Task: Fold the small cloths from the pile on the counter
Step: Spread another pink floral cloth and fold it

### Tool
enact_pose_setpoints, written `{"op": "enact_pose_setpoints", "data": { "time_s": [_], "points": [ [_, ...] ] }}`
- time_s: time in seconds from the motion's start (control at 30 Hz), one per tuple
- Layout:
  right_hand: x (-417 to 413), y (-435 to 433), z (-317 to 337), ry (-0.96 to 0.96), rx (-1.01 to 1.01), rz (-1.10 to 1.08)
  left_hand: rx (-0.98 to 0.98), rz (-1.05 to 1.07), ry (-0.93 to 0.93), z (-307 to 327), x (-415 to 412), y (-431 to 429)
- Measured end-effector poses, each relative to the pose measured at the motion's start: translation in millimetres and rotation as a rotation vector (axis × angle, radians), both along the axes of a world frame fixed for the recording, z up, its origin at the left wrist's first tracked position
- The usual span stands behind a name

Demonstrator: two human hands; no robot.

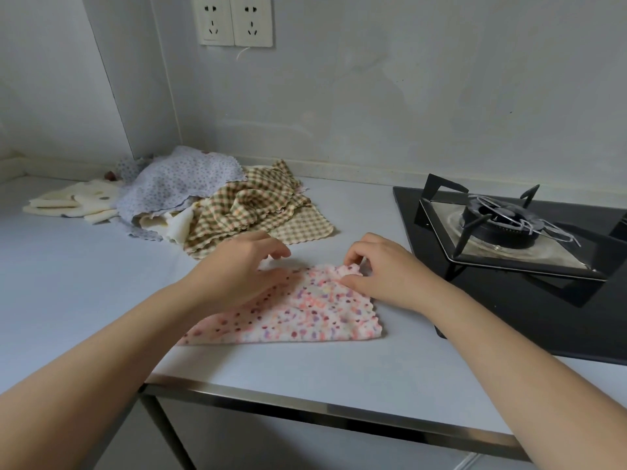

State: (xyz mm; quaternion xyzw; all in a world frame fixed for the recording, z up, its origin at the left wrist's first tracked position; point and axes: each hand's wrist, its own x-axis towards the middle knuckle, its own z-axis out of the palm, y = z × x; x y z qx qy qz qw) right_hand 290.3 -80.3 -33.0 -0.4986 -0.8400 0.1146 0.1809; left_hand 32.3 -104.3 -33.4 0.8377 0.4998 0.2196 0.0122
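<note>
A pink cloth with coloured dots [298, 310] lies flat on the counter [84, 266] near the front edge. My right hand [383, 269] pinches its far right corner between thumb and curled fingers. My left hand [241, 266] rests over the cloth's far left part, fingers bent above the far edge; whether it grips the cloth is hidden. Behind them sits the pile of small cloths [210, 201]: a lilac dotted one on top, green-checked ones to the right, cream ones to the left.
A black gas stove [509, 232] with a metal pan support stands at the right, close to my right hand. Two wall sockets [235, 20] are above the pile. The counter's metal front edge [305, 405] runs below the cloth.
</note>
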Motion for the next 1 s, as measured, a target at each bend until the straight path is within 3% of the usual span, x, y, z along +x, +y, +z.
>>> {"op": "enact_pose_setpoints", "data": {
  "time_s": [0.23,0.8,1.0],
  "points": [
    [-1,-2,1,0.172,0.05,-0.016,-0.029,-0.038,-0.007,-3,7,0],
    [4,7,-2,0.209,-0.05,-0.003,-0.166,-0.074,-0.012,-4,20,-1],
    [0,-8,12,0.417,0.081,0.148,-0.153,-0.036,-0.236,3,32,-4]
  ]
}}
